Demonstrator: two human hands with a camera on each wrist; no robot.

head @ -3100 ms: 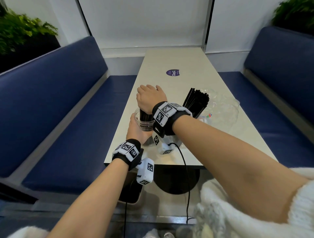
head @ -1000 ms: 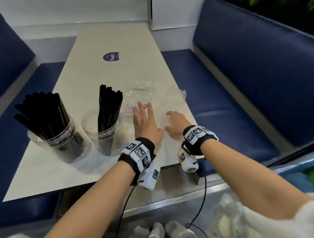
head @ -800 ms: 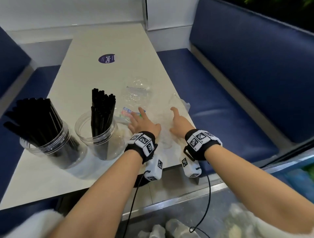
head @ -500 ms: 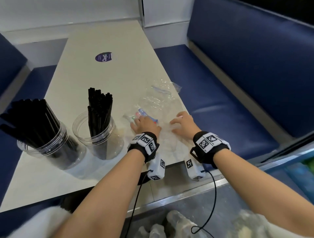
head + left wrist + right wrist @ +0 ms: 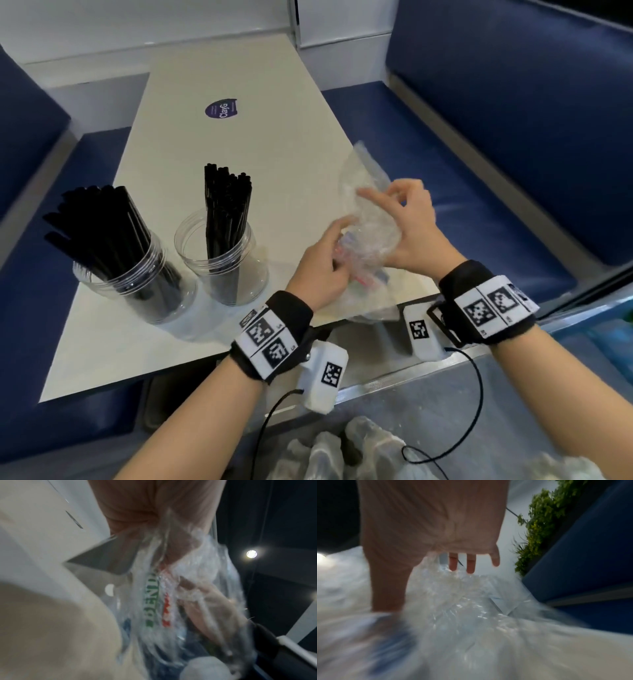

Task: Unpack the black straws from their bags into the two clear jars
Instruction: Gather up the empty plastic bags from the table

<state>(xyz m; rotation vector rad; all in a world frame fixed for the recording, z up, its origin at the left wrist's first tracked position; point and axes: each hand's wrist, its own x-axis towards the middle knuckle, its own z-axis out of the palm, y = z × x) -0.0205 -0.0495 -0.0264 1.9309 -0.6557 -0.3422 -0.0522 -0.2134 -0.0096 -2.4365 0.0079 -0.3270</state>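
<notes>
Two clear jars stand on the white table (image 5: 239, 147). The left jar (image 5: 137, 284) is packed with black straws (image 5: 102, 226); the right jar (image 5: 222, 260) holds a smaller upright bundle (image 5: 226, 209). To their right, above the table's near right corner, both hands bunch up the empty clear plastic bags (image 5: 370, 222). My left hand (image 5: 329, 260) grips the crumpled bags (image 5: 171, 595) from the left, where the green and red print shows. My right hand (image 5: 407, 226) holds the bags (image 5: 453, 595) from the right, fingers curled over the plastic.
Blue bench seats (image 5: 445, 171) run along both sides of the table. A purple round sticker (image 5: 222, 109) lies at the table's far end. More crumpled plastic (image 5: 359, 448) sits below the near edge. A green plant (image 5: 539, 520) grows behind the right bench.
The hands were pressing flat on the bags on the table; they have gathered the bags together and lifted them off the surface. The head view has shifted slightly.
</notes>
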